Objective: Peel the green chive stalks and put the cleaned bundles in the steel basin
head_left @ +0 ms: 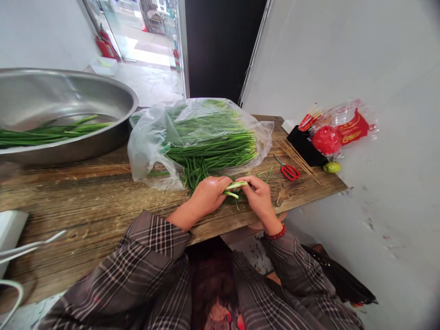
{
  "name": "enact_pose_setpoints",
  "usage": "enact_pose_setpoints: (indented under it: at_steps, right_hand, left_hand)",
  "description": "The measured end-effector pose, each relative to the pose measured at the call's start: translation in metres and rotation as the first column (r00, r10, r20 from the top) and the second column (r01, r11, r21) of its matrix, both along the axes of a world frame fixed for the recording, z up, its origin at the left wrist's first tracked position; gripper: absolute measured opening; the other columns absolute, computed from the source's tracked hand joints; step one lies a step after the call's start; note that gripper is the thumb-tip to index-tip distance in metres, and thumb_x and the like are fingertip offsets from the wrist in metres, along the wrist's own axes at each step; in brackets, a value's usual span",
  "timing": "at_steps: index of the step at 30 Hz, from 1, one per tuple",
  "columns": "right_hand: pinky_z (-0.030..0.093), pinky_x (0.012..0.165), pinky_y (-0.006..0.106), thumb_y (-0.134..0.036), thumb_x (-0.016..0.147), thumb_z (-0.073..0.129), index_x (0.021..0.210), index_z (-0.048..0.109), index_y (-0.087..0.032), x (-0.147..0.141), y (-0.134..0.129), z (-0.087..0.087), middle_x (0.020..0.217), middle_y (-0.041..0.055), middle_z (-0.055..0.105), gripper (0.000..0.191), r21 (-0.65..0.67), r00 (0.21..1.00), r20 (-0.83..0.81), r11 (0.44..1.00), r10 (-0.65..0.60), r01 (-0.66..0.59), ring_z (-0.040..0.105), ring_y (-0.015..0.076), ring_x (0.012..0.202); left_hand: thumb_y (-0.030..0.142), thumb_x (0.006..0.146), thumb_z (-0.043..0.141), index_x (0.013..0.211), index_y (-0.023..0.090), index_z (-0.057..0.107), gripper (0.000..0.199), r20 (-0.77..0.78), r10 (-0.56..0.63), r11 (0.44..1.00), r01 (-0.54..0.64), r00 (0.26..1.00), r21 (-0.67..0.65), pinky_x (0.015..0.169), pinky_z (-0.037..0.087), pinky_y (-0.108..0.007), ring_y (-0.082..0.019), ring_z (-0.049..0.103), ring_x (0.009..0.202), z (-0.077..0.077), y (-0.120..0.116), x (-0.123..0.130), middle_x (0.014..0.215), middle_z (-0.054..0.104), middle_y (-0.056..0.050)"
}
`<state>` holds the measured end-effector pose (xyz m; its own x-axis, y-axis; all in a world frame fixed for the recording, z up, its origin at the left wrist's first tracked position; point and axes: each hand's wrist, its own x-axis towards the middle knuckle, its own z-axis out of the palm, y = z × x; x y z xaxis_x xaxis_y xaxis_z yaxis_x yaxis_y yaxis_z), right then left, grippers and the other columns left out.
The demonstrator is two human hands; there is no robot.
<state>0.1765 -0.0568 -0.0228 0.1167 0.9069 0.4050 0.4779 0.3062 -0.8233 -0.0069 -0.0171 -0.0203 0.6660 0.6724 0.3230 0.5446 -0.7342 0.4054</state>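
My left hand (208,195) and my right hand (259,197) meet over the near edge of a wooden table (103,201). Between them they pinch a green chive stalk (235,185) with a pale end, each hand gripping one side. Just beyond the hands lies a clear plastic bag (151,137) stuffed with a thick bunch of green chives (213,142), its open end spilling stalks toward my hands. A red bead bracelet sits on my right wrist.
A big steel basin (113,91) at the back left holds several long chive stalks (51,133). Red scissors (289,170), bamboo skewers (297,158), a black box, a red packet bag (343,128) and a small lime (332,167) lie at the right end by the white wall.
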Motion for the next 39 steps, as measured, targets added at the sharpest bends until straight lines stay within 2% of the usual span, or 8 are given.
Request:
enact_pose_setpoints:
  at_steps: [5,10,13,17,22,29,34,39]
  right_hand:
    - [0.047,0.075,0.032,-0.045,0.091,0.047,0.076,0.071,-0.019,0.047,0.041,-0.001,0.074,0.0041,0.071,0.039,-0.034,0.985,0.06,0.986,-0.163,0.165,0.065,0.0191,0.074]
    - [0.04,0.098,0.04,-0.03,0.09,0.05,0.11,0.07,-0.02,0.084,0.085,-0.002,0.113,0.0092,0.069,0.03,0.191,0.877,0.438,0.974,-0.197,0.123,0.058,0.0232,0.108]
    - [0.038,0.099,0.043,-0.028,0.087,0.055,0.106,0.071,-0.021,0.089,0.095,-0.008,0.113,0.0099,0.068,0.026,0.184,0.823,0.519,0.97,-0.233,0.159,0.056,0.0243,0.109]
    - [0.039,0.098,0.044,-0.031,0.085,0.059,0.09,0.072,-0.021,0.087,0.087,-0.012,0.106,0.0092,0.069,0.017,0.23,0.828,0.487,0.955,-0.279,0.186,0.057,0.0245,0.105]
    - [0.047,0.085,0.036,-0.033,0.086,0.057,0.089,0.071,-0.021,0.076,0.058,-0.012,0.096,0.0065,0.071,0.018,0.183,0.937,0.338,0.983,-0.085,0.023,0.063,0.0203,0.092]
    - [0.046,0.071,0.031,-0.046,0.084,0.06,0.094,0.073,-0.017,0.057,0.052,-0.014,0.08,0.0046,0.072,0.033,0.032,0.976,0.127,0.985,-0.174,0.172,0.063,0.0181,0.072]
    - [0.045,0.07,0.03,-0.043,0.09,0.048,0.08,0.071,-0.018,0.058,0.061,-0.01,0.074,0.0034,0.07,0.035,0.092,0.949,0.19,0.967,-0.252,0.238,0.062,0.0177,0.071]
    - [0.048,0.078,0.032,-0.028,0.088,0.052,0.092,0.072,-0.021,0.037,0.03,-0.004,0.089,0.0051,0.072,0.021,0.235,0.944,0.294,0.969,-0.148,0.078,0.065,0.0178,0.083]
  left_hand:
    - [0.02,0.09,0.049,0.092,0.018,0.059,0.01,0.195,0.027,0.998,-0.016,0.98,-0.061,0.071,0.044,-0.027,-0.017,0.061,0.08,-0.005,0.007,-0.001,0.087,0.066,-0.004]
    - [0.027,0.092,0.047,0.081,0.017,0.056,0.018,0.352,0.087,0.99,-0.041,0.932,-0.136,0.068,0.042,-0.024,-0.013,0.056,0.074,-0.003,0.012,0.001,0.078,0.06,0.0]
    - [0.029,0.089,0.052,0.083,0.016,0.058,0.016,0.377,0.163,0.975,-0.09,0.912,-0.204,0.065,0.041,-0.023,-0.012,0.054,0.07,0.001,0.011,0.001,0.074,0.059,0.002]
    - [0.032,0.086,0.055,0.091,0.016,0.062,0.018,0.383,0.22,0.957,-0.123,0.897,-0.263,0.066,0.043,-0.024,-0.013,0.057,0.07,0.003,0.011,0.0,0.077,0.064,0.001]
    - [0.035,0.091,0.049,0.082,0.015,0.065,0.027,0.417,0.224,0.958,-0.121,0.881,-0.26,0.067,0.045,-0.026,-0.015,0.06,0.069,0.002,0.013,0.0,0.075,0.067,-0.002]
    - [0.038,0.091,0.05,0.076,0.016,0.063,0.03,0.426,0.211,0.967,-0.123,0.88,-0.224,0.062,0.044,-0.025,-0.014,0.058,0.065,0.004,0.013,0.001,0.069,0.064,-0.001]
    - [0.038,0.091,0.051,0.074,0.015,0.063,0.031,0.423,0.214,0.966,-0.127,0.88,-0.225,0.061,0.044,-0.025,-0.014,0.057,0.064,0.004,0.012,0.0,0.068,0.062,-0.001]
    - [0.036,0.092,0.049,0.088,0.016,0.068,0.028,0.472,0.192,0.973,-0.106,0.861,-0.203,0.072,0.05,-0.027,-0.015,0.063,0.076,0.006,0.01,0.0,0.082,0.068,-0.004]
